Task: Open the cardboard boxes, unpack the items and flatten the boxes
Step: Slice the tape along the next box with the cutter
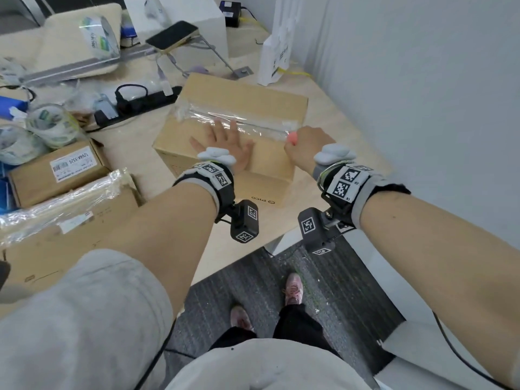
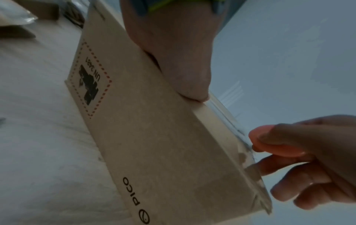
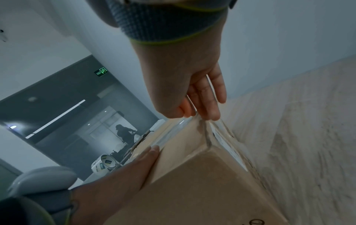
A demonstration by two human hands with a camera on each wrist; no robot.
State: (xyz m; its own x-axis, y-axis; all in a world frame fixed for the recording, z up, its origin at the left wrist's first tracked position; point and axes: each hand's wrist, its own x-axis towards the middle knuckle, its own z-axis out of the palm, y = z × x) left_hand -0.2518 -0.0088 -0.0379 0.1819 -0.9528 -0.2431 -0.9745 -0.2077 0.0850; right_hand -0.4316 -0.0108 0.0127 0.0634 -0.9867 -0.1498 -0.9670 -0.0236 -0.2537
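Note:
A brown cardboard box (image 1: pixel 239 94) marked PICO lies on the light table, and clear tape (image 1: pixel 239 119) runs along its top seam. My left hand (image 1: pixel 225 144) presses flat on the box top with its fingers spread. My right hand (image 1: pixel 304 144) is at the right end of the seam and pinches a small pink tool (image 1: pixel 293 138) against the tape. In the left wrist view the pink tool (image 2: pixel 275 146) sits between thumb and fingers at the box (image 2: pixel 154 137) edge. In the right wrist view the right hand's fingertips (image 3: pixel 212 112) meet the tape (image 3: pixel 221 137) at the corner.
Two more cardboard boxes (image 1: pixel 56 170) (image 1: pixel 70 220) lie at the left, with tape rolls (image 1: pixel 50 125) behind them. A black power strip (image 1: pixel 135 104), a phone on a stand (image 1: pixel 171 33) and a white bag (image 1: pixel 274 60) stand beyond. A wall closes the right side.

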